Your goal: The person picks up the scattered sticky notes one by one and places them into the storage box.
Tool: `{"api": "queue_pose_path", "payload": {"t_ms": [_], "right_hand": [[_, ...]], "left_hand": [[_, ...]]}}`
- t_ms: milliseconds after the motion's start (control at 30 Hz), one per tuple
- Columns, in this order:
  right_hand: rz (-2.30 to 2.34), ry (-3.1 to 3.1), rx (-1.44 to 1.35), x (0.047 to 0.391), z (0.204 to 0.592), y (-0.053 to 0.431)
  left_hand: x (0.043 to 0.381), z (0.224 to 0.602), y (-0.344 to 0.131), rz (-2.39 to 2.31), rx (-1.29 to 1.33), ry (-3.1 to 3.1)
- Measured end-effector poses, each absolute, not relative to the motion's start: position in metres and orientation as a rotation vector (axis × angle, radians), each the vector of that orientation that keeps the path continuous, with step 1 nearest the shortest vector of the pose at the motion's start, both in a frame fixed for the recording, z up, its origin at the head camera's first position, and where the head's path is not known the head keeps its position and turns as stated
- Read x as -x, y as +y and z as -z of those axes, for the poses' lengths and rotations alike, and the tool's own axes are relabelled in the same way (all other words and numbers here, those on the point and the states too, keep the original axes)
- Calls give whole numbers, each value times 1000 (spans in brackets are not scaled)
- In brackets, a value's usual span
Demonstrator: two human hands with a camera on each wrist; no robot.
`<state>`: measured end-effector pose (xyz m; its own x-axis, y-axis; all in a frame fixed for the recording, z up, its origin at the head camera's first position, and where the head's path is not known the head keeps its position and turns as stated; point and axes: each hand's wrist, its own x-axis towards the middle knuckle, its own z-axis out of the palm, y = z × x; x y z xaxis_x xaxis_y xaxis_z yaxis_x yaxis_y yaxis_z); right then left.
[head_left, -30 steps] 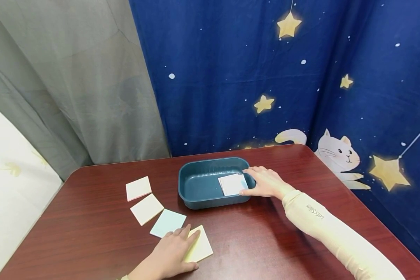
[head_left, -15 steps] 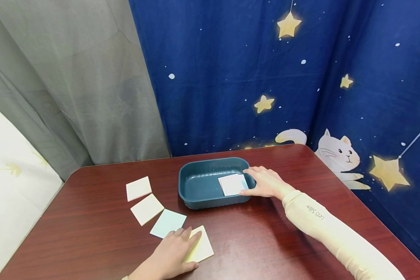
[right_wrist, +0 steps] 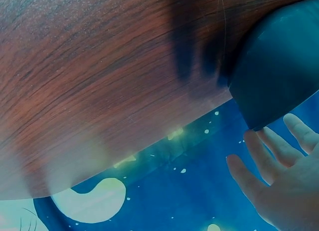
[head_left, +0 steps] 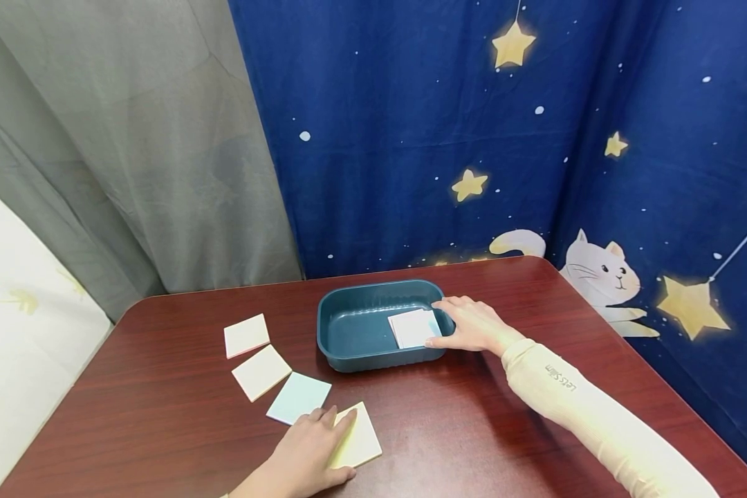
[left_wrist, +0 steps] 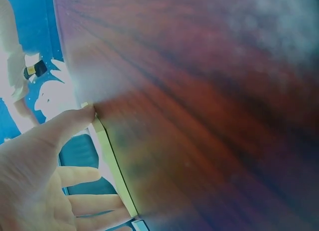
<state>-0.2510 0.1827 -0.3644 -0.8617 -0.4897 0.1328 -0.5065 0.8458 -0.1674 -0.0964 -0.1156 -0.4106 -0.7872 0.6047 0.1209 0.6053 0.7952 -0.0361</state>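
Observation:
My left hand (head_left: 308,449) lies over a yellow sticky note pad (head_left: 362,437) on the table's near side. In the left wrist view, the thumb and a finger hold opposite ends of the pad's edge (left_wrist: 114,163). Beside it lie a pale blue pad (head_left: 299,398), a cream pad (head_left: 261,372) and a white pad with a pinkish edge (head_left: 246,335). My right hand (head_left: 473,324) rests at the right end of a dark teal plastic bin (head_left: 373,361), its spread fingers touching the rim. Inside the bin, white and pale blue notes (head_left: 413,328) lie at the right.
The dark red wooden table (head_left: 162,401) has rounded far corners. Behind it hang a grey curtain (head_left: 180,138) and a blue curtain (head_left: 398,138) with stars and a cat. A pale cloth (head_left: 25,332) hangs along the left side.
The yellow pad and my left hand have shifted very slightly to the right. My right hand and the bin stay where they were.

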Motion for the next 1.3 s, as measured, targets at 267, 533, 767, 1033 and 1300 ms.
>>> {"api": "queue_pose_path", "payload": {"t_ms": [267, 533, 767, 1033, 1300], "right_hand": [[-303, -2930, -795, 251, 366, 183], [-303, -2931, -790, 251, 367, 183], [-300, -2930, -791, 251, 366, 183], [-297, -2939, -792, 251, 364, 182], [-289, -2945, -790, 252, 364, 182]], "left_hand": [[97, 411, -114, 9, 981, -2780], [98, 412, -112, -44, 944, -2788], [97, 412, -112, -61, 934, -2725], [98, 411, -114, -46, 955, -2679], [101, 400, -115, -48, 974, -2635]]}}
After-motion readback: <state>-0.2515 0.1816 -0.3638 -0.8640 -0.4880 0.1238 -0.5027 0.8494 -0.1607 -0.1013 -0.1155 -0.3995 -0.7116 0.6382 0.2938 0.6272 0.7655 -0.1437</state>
